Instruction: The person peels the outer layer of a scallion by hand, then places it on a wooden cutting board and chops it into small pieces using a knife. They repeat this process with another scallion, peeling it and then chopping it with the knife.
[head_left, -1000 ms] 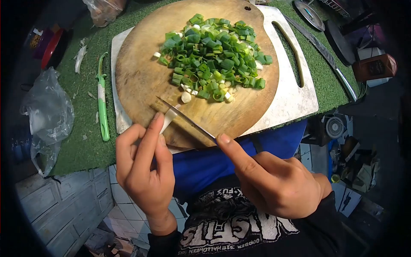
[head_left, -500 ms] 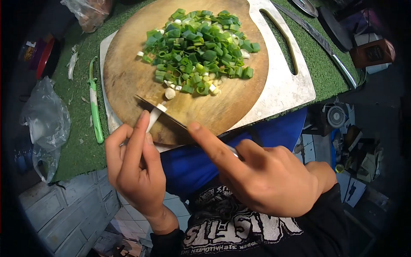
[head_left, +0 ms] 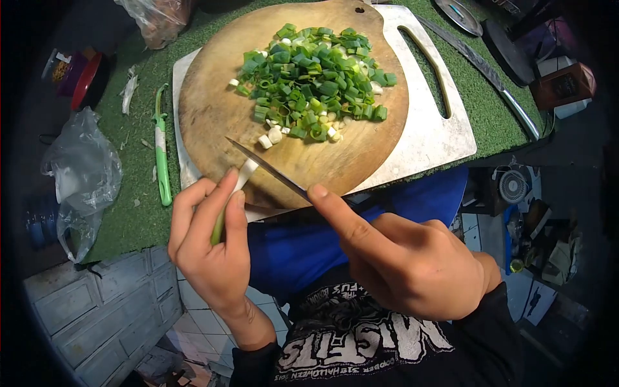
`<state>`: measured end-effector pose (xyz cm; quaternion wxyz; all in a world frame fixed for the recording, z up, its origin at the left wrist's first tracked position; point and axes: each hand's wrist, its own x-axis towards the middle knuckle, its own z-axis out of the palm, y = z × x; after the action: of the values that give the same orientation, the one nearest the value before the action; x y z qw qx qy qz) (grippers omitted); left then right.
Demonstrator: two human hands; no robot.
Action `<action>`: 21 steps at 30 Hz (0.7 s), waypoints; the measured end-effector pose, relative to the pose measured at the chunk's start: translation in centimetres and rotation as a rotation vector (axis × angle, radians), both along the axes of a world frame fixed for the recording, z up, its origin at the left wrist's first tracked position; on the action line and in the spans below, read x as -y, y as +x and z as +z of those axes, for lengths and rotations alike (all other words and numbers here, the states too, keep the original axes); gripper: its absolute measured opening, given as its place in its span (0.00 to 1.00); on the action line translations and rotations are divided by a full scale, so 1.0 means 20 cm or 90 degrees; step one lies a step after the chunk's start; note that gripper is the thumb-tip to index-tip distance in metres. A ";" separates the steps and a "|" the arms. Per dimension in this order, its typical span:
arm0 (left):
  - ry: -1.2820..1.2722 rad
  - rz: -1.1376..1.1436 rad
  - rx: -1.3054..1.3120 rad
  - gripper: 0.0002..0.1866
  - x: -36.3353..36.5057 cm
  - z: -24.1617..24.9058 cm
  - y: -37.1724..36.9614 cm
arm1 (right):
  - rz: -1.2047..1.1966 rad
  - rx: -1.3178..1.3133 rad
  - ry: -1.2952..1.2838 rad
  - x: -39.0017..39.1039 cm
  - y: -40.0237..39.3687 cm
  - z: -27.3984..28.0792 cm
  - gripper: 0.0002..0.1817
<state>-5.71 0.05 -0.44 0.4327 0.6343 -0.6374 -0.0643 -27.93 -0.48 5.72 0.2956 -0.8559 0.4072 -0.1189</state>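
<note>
Chopped green onion (head_left: 316, 80) lies heaped on a round wooden board (head_left: 213, 97), which rests on a white cutting board (head_left: 461, 132). Between the thumb and fingers of my left hand (head_left: 213, 245) is a green onion stalk (head_left: 246, 173), its white end over the round board's near edge. My right hand (head_left: 412, 258) is closed on the handle of a knife (head_left: 277, 173), index finger stretched along the blade's back. The blade lies just beyond the stalk's white end. The handle is mostly hidden by the hand.
On the green mat (head_left: 138, 161) at the left are a green peeler-like tool (head_left: 162, 151) and a clear plastic bag (head_left: 87, 174). A large knife (head_left: 483, 64) lies to the right, near a metal lid (head_left: 459, 14). Another bag (head_left: 158, 22) is at the top left.
A white piece has come off the stalk and lies beside the chopped heap. More green stalk shows in my left hand. The whole view has shifted slightly.
</note>
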 end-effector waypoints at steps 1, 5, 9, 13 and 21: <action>0.002 0.000 -0.011 0.14 0.00 0.00 0.00 | -0.002 0.001 0.001 0.00 0.00 0.00 0.39; 0.004 0.006 0.001 0.15 0.00 0.00 0.00 | 0.010 -0.010 0.002 0.02 0.03 -0.04 0.39; 0.005 0.003 0.024 0.15 0.00 0.01 -0.01 | -0.016 -0.034 -0.005 0.05 0.12 -0.04 0.38; -0.006 0.006 0.046 0.15 0.00 0.01 0.00 | -0.029 -0.039 -0.027 0.03 0.13 -0.06 0.38; 0.074 0.045 -0.129 0.13 -0.02 0.04 -0.01 | -0.012 -0.060 0.003 -0.03 -0.06 0.00 0.38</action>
<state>-5.94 0.39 0.28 0.4591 0.6707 -0.5629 -0.1498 -29.09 0.07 5.81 0.2771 -0.8559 0.4292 -0.0803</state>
